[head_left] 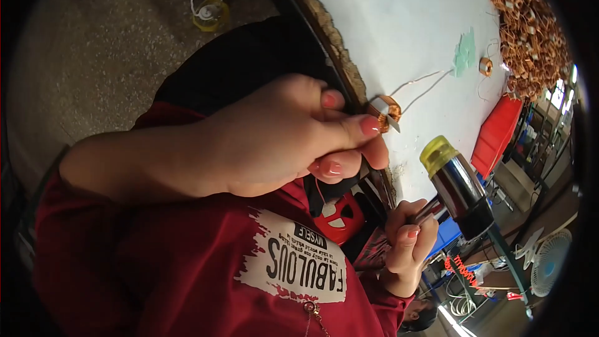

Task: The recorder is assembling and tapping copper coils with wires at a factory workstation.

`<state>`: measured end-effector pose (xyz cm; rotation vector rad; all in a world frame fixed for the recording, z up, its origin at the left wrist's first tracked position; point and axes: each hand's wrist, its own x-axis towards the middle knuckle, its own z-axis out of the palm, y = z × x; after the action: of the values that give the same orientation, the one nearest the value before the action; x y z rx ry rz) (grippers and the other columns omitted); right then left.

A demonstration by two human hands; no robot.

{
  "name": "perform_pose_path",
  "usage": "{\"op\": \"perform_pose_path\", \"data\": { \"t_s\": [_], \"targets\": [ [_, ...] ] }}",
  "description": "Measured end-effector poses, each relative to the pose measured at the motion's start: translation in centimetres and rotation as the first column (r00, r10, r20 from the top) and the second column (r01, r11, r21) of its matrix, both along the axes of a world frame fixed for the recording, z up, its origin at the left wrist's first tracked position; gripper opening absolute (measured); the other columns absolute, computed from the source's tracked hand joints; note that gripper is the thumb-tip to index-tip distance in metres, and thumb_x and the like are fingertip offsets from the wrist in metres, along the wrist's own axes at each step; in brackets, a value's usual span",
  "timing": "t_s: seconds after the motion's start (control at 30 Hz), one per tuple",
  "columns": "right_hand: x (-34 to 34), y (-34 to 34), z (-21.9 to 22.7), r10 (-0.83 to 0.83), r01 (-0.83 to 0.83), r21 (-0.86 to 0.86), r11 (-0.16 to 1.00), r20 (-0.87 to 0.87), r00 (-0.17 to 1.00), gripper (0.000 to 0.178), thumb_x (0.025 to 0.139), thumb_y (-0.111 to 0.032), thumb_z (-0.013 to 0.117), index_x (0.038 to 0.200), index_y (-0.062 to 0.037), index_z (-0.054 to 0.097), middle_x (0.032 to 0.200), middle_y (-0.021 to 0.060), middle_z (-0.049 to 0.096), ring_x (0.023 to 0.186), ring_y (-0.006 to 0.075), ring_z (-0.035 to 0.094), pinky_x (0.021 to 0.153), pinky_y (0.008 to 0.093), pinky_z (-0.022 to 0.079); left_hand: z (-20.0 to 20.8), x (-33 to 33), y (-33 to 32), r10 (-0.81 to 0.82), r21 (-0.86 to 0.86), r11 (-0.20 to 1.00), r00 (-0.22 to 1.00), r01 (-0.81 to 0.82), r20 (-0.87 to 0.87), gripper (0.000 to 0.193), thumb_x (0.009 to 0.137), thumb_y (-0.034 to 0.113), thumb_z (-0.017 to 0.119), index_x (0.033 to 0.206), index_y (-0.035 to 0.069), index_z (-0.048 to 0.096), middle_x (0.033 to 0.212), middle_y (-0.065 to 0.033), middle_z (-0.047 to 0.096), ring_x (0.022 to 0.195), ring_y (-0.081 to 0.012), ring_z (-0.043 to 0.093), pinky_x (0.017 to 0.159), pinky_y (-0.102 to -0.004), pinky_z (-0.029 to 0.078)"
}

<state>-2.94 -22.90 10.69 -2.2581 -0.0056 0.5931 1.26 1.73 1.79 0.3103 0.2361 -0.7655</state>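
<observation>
Here on the left, the left hand (299,131) is pinching a copper coil (393,107) between thumb and fingers at the edge of the white table (374,31), and two wire leads (429,90) are reaching across the top. Next, the right hand (409,240) is wrapping its fingers round the handle of a yellow-faced hammer (458,190). Farther right, a lone coil (482,67) is lying near a big heap of coils (530,31).
</observation>
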Motion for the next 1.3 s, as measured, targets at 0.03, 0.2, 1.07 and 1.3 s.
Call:
{"op": "perform_pose_path", "data": {
  "t_s": [0.03,0.2,1.07,1.3],
  "targets": [
    [0.3,-0.2,0.0,0.041,-0.04,-0.037,0.999,0.007,0.999,0.047,0.093,-0.05,0.047,0.081,-0.0046,0.048,0.056,-0.0006,0.041,0.045,0.0085,0.032,0.042,0.0216,0.023,0.1,0.1,0.0,-0.001,0.008,1.0,1.0,0.001,-0.024,0.016,0.097,0.007,0.047,0.084,0.003,0.055,0.083,-0.0118,0.062,0.05,-0.0068,0.039,0.046,-0.0162,0.029],
    [0.4,-0.1,0.9,0.075,-0.069,-0.067,0.995,0.086,0.994,0.051,0.093,-0.052,0.044,0.076,-0.0044,0.048,0.056,-0.0006,0.042,0.045,0.0083,0.031,0.043,0.0221,0.022,0.0,0.1,0.0,-0.018,0.012,1.0,0.999,0.018,-0.027,0.018,0.097,0.007,0.047,0.08,0.002,0.053,0.085,-0.0149,0.064,0.05,-0.0073,0.039,0.047,-0.0156,0.03],
    [0.5,1.7,-0.3,0.15,-0.088,-0.369,0.925,0.145,0.978,0.053,0.091,-0.059,0.046,0.075,-0.0083,0.044,0.053,-0.0038,0.033,0.043,0.0057,0.027,0.041,0.0202,0.022,-0.3,0.1,0.0,-0.009,0.03,1.0,0.999,0.008,0.043,0.01,0.096,0.004,0.047,0.09,-0.002,0.052,0.087,-0.0156,0.065,0.052,-0.0078,0.041,0.048,-0.0156,0.033],
    [0.2,0.4,0.6,-0.046,0.042,0.049,0.998,0.08,0.996,0.054,0.092,-0.059,0.045,0.078,-0.0065,0.046,0.052,-0.004,0.033,0.042,0.0058,0.027,0.039,0.0213,0.021,-0.2,-0.4,-0.1,-0.01,0.028,1.0,1.0,0.011,-0.01,0.011,0.097,0.004,0.046,0.089,-0.002,0.053,0.087,-0.0152,0.064,0.052,-0.0075,0.041,0.048,-0.0149,0.033]
  ]
}}
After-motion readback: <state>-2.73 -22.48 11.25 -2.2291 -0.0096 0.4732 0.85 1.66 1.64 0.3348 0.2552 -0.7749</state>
